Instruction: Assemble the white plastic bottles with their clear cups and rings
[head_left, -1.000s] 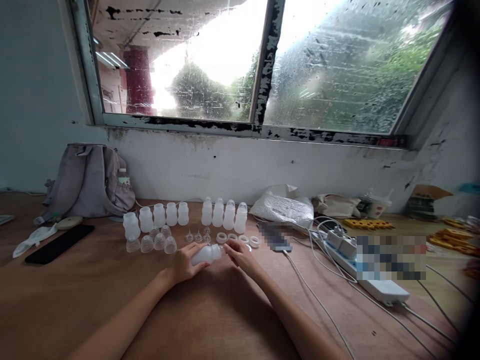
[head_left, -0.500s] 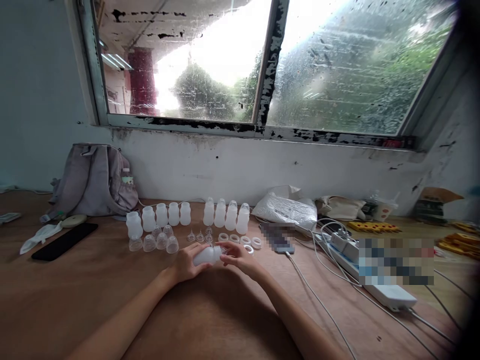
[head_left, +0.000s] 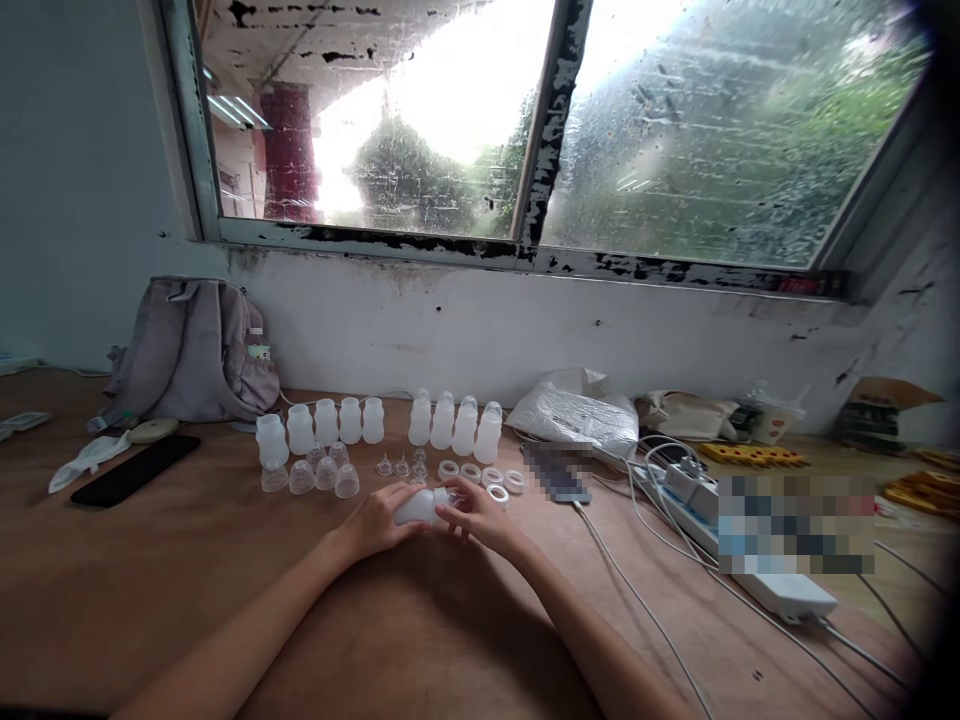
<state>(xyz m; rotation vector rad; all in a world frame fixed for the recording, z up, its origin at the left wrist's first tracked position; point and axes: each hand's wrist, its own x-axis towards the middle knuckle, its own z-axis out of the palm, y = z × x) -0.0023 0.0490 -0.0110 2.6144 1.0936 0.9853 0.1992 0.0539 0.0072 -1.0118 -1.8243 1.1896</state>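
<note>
Seen from where I stand: limbs, one matching pair | left hand point(head_left: 373, 526): bare, slender-fingered | left forearm point(head_left: 259, 620): uncovered, slim, narrowing at the wrist | right hand point(head_left: 480, 515): bare, slender-fingered, nails too small to make out | right forearm point(head_left: 579, 620): uncovered, slim, same taper

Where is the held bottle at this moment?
In the head view, the held bottle is below centre, between the left hand and right hand, before the clear nipples.

Both forearms point(head_left: 274, 590) slant inward, left grip point(head_left: 381, 520) and right grip point(head_left: 478, 514) curled, nearly meeting.
</note>
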